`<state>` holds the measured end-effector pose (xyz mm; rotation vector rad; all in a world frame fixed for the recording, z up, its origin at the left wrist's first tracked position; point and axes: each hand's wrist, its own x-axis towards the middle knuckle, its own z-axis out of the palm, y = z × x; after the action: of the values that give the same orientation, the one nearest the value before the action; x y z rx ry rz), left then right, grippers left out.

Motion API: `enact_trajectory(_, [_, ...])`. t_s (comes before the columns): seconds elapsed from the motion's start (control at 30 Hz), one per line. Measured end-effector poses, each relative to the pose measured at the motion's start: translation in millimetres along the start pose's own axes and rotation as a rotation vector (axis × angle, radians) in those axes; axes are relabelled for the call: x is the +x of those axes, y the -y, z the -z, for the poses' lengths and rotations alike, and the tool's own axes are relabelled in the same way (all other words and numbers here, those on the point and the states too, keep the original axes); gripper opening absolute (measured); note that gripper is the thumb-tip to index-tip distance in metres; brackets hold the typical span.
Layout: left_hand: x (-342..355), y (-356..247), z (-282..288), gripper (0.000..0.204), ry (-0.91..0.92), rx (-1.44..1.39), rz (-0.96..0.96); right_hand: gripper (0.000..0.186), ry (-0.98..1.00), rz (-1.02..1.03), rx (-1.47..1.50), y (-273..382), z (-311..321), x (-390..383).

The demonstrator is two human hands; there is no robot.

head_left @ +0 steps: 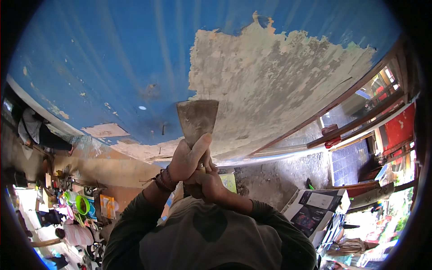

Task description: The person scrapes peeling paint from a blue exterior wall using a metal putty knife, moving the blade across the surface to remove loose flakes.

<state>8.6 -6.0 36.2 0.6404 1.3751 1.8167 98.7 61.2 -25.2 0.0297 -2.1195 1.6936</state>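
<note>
A wide metal scraper (198,118) stands upright in front of me, its blade's far edge at the border between blue paint (112,58) and a bare patch (270,76) of the wall. Whether the edge touches the surface I cannot tell. My left hand (185,158), with a bracelet at the wrist, is closed round the scraper near the base of the blade, thumb pointing up along it. My right hand (210,182) is closed just below and beside it on the handle, which both hands mostly hide. The bare patch is whitish grey with ragged edges.
A nail (163,129) sticks out of the blue wall. A printed carton (315,211) stands at the right, below a wooden-framed opening (360,108). At the left are a person (42,130), a green basket (83,204) and several household things.
</note>
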Motion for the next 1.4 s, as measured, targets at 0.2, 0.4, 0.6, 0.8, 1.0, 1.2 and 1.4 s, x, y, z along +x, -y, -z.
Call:
enact_trajectory(0.2, [2.8,8.1,1.9,0.046,-0.030,-0.010,-0.005,0.016,0.128,-0.632,0.400,7.3,3.7,-1.9])
enact_trajectory(0.4, [-1.1,21.0,1.9,0.048,-0.042,-0.032,-0.009,0.008,0.075,-0.165,0.038,-3.0,3.6,-13.1])
enact_trajectory(0.6, [5.0,18.2,2.7,0.047,-0.030,-0.009,0.016,0.010,0.110,0.069,-0.142,-19.9,5.9,-14.7])
enact_trajectory(0.8, [6.3,53.4,10.4,0.047,0.031,-0.035,-0.108,0.020,0.069,-0.672,0.487,-13.8,18.7,-5.8])
enact_trajectory(1.0, [13.1,20.6,-1.2,0.050,-0.031,-0.155,-0.191,0.024,0.186,-0.587,0.520,19.4,39.5,13.4])
enact_trajectory(1.2, [8.8,25.0,-9.8,0.046,-0.065,-0.136,-0.178,0.020,0.055,-0.379,0.621,27.0,54.1,-17.0])
enact_trajectory(1.4, [18.5,15.7,-13.3,0.037,-0.082,-0.263,-0.211,0.034,0.036,-0.378,0.497,31.2,47.7,-13.5])
